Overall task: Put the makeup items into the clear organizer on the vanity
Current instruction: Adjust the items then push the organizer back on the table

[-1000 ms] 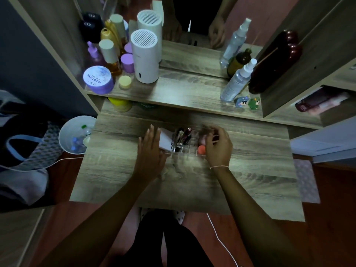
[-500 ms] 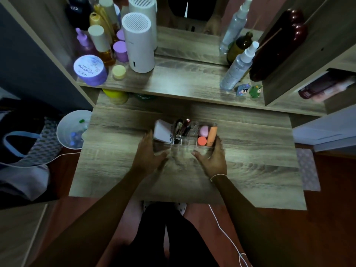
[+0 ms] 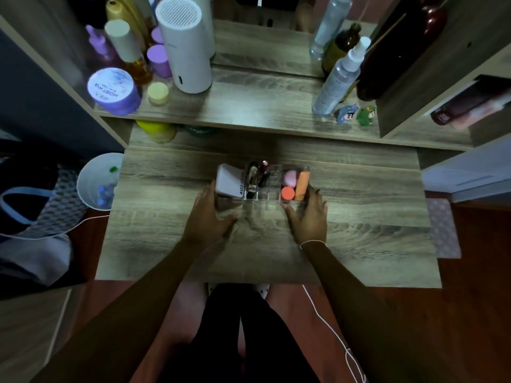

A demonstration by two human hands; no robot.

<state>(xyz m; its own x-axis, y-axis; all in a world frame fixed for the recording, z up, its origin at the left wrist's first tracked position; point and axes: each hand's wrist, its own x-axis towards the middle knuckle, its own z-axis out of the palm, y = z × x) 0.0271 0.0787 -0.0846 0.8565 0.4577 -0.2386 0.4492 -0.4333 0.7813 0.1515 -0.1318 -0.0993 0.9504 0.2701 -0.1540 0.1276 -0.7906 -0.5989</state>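
The clear organizer (image 3: pixel 269 199) stands in the middle of the wooden vanity top (image 3: pixel 359 217). Inside it I see a white tube (image 3: pixel 229 181) at the left, dark lipsticks (image 3: pixel 255 176) in the middle cells, and a pink sponge (image 3: pixel 289 177), an orange round sponge (image 3: pixel 287 193) and an orange stick (image 3: pixel 301 183) at the right. My left hand (image 3: pixel 208 219) grips the organizer's left front corner. My right hand (image 3: pixel 308 218) grips its right front corner, fingers along the side wall.
The upper shelf carries a white cylinder device (image 3: pixel 184 48), a purple jar (image 3: pixel 113 91), bottles, a spray bottle (image 3: pixel 338 78) and two small figurines (image 3: pixel 356 114). A white bin (image 3: pixel 95 179) sits left of the vanity. A white cable (image 3: pixel 331 327) trails on the floor.
My right hand came off the items at the organizer's right end, and both hands drew back to hold its front corners. The camera moved closer.
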